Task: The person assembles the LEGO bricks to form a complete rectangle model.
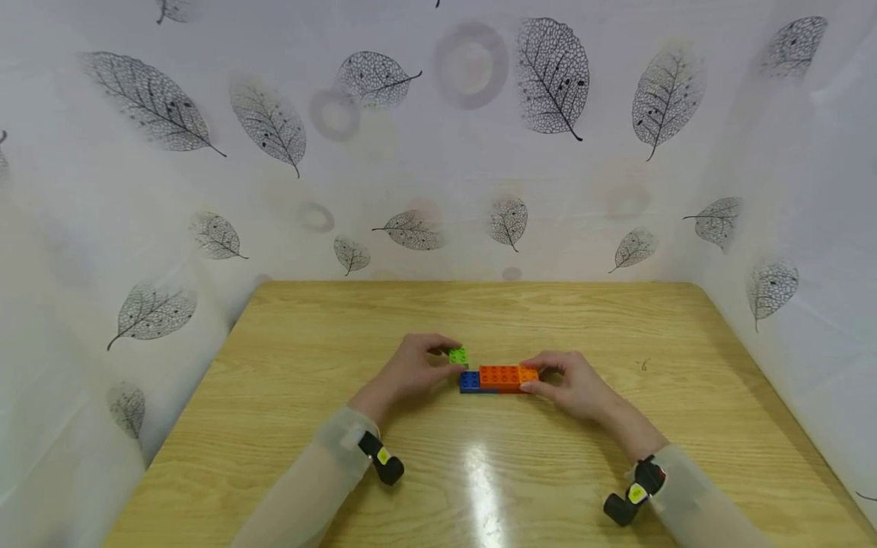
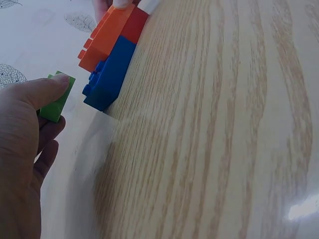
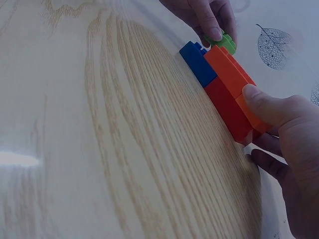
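Note:
My left hand [image 1: 419, 367] pinches a small green toy brick [image 1: 458, 356] between thumb and fingers, close by the left end of a joined row of bricks. That row has a blue brick [image 2: 112, 74] and a red brick [image 3: 227, 109] end to end along the bottom. An orange brick [image 1: 499, 374] sits on top across their joint, leaving blue studs bare at the left. A second, lighter orange brick [image 1: 528, 374] tops the right end, where my right hand [image 1: 572, 384] grips it with thumb and fingers. Fingers partly hide that end.
The row lies on a wood-grain table [image 1: 342, 320]. A small white piece [image 3: 248, 148] shows by the red brick's end. White leaf-printed cloth [image 1: 438, 167] hangs behind the table and along both sides. Both wrists wear small black cameras.

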Demonstrator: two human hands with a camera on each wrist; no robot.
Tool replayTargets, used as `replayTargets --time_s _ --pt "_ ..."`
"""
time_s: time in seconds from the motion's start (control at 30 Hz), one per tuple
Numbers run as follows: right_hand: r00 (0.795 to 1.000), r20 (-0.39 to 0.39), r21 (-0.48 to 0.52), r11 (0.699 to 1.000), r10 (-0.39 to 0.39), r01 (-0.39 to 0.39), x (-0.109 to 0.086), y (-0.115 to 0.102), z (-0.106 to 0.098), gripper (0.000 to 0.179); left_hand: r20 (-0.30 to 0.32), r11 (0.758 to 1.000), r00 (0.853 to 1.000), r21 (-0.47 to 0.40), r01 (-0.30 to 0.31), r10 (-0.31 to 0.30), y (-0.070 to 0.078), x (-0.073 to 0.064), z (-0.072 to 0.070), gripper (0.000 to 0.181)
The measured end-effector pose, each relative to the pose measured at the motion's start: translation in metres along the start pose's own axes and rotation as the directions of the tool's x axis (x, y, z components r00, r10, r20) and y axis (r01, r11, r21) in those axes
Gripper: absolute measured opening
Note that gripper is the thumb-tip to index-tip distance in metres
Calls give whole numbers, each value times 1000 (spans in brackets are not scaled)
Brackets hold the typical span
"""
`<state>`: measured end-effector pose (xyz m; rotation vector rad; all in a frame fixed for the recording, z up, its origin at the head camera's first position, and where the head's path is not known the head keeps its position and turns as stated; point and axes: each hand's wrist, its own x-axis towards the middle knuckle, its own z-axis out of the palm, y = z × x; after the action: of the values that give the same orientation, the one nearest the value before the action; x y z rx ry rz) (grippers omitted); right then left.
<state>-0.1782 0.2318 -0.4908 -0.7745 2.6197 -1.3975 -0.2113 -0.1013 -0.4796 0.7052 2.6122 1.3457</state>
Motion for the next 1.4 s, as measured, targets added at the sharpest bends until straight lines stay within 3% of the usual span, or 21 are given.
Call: replayTargets --time_s 0.37,0.67,1.07,1.4 --pt "1000 -3 17 1000 22 -22 1 -3 0 31 44 1000 999 -14 -28 28 9 -5 3 40" --pt "999 0 13 999 53 -52 -1 -4 0 30 80 998 995 -38 -49 52 8 -6 8 39" --pt "1000 -17 26 1000 13 -13 0 -2 1 30 74 993 990 -32 -115 117 6 -7 15 35" --pt "1000 -12 37 999 22 -22 0 -3 1 31 87 992 988 -43 -122 125 4 -7 19 36"
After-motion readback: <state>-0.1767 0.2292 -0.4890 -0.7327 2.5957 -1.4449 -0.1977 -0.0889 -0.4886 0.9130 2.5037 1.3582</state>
